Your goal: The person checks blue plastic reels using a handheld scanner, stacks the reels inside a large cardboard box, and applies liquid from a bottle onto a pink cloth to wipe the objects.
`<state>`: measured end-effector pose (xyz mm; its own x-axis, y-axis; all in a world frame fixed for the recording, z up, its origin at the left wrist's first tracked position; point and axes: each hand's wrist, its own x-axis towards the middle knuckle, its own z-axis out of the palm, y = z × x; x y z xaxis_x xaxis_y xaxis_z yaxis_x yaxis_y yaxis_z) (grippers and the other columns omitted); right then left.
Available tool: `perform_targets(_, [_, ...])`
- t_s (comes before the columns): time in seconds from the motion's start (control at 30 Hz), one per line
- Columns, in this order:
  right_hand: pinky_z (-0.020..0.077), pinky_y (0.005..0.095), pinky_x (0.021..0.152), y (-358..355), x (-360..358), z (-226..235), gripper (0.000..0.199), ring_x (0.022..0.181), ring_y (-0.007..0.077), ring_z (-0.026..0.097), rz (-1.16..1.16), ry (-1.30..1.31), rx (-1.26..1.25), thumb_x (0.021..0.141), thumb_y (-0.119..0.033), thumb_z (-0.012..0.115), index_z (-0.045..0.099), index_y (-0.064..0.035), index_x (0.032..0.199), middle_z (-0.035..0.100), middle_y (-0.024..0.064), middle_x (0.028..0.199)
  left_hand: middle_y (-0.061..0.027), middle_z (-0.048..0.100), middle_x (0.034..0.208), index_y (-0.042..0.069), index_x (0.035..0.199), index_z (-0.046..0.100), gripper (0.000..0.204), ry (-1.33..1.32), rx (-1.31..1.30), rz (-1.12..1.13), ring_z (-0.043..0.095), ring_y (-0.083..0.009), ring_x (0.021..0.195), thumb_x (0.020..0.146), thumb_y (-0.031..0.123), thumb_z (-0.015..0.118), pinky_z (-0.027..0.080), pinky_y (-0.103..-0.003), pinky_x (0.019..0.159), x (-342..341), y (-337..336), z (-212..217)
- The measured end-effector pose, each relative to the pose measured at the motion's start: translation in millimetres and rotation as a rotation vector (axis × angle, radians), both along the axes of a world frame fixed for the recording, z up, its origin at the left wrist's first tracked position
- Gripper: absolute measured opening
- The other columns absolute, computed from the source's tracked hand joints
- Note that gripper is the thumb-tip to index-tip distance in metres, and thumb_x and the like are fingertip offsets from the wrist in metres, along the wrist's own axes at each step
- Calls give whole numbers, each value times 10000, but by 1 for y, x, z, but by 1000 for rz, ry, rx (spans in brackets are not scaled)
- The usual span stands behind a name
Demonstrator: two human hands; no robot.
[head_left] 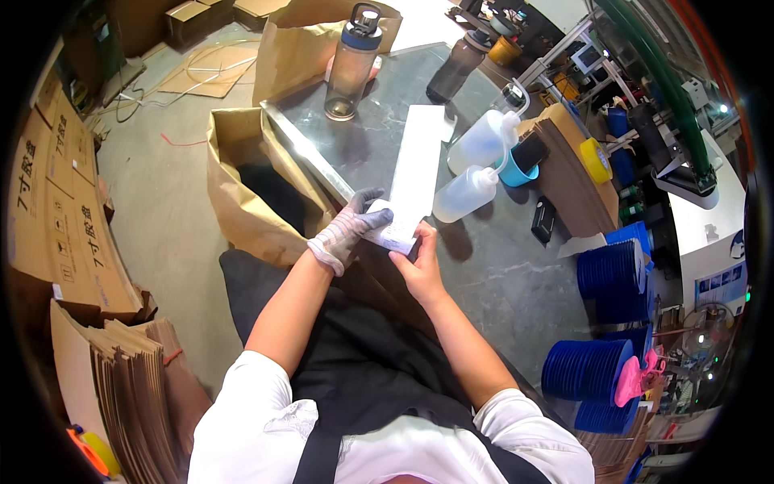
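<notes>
My left hand (pixel 352 228), in a grey knit glove, grips the near end of a long white strip (pixel 418 165) that lies on the grey metal table (pixel 516 282). My bare right hand (pixel 417 260) holds the same near end from the other side, fingers curled on its edge. The strip runs away from me toward the bottles. Two white squeeze bottles (pixel 474 165) lie just right of it.
Two dark drinking bottles (pixel 352 64) stand at the table's far end. An open brown paper bag (pixel 258 189) hangs at the table's left edge. Stacks of blue round lids (pixel 601 339), brown sheets (pixel 572 177), a yellow tape roll (pixel 597 160) and cartons (pixel 64 218) surround me.
</notes>
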<state>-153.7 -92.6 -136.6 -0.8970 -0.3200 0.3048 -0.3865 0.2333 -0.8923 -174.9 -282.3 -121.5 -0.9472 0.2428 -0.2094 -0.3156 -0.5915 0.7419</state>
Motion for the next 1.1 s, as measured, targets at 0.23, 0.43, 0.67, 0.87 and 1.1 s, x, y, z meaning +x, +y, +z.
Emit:
perform_targets(0.23, [431,411,1017,-18,-1,58,604,1213,243,481,-53,-724,-541,878,-189,689,319,-96,1347,424,108,1328,-101,499,1313,38,1365,412,751,376,-162,115,465,-220,1250,734,127,810,386,-353,1050,1,-1,11])
perform_targets(0.43, [377,408,1060,-22,-2,30,611,1196,224,482,-113,-300,-443,782,-9,701,360,-84,1284,455,83,1267,-111,496,1312,35,1391,382,790,185,-43,108,450,-231,1260,771,281,805,356,-367,1067,7,4,19])
perform_targets(0.67, [370,435,1073,6,-12,40,654,1257,264,468,-81,-219,-353,814,-141,755,340,-81,1316,409,166,1383,-54,601,1124,31,1237,502,617,234,-80,36,565,-169,1084,723,120,831,449,-305,956,5,-6,17])
perform_targets(0.87, [515,409,878,-4,-21,88,700,1151,235,537,-25,-843,-342,860,-175,729,315,-108,1420,499,130,1307,-26,575,1165,90,1281,500,617,427,-93,-1,550,-140,1089,751,139,812,458,-306,942,8,-4,18])
perform_targets(1.1, [409,353,1003,-19,-19,47,631,1170,197,501,-120,-463,-353,816,-73,742,380,-77,1333,511,102,1264,-49,567,1201,93,1307,503,514,198,-16,132,527,-148,1108,861,199,735,444,-289,938,9,6,14])
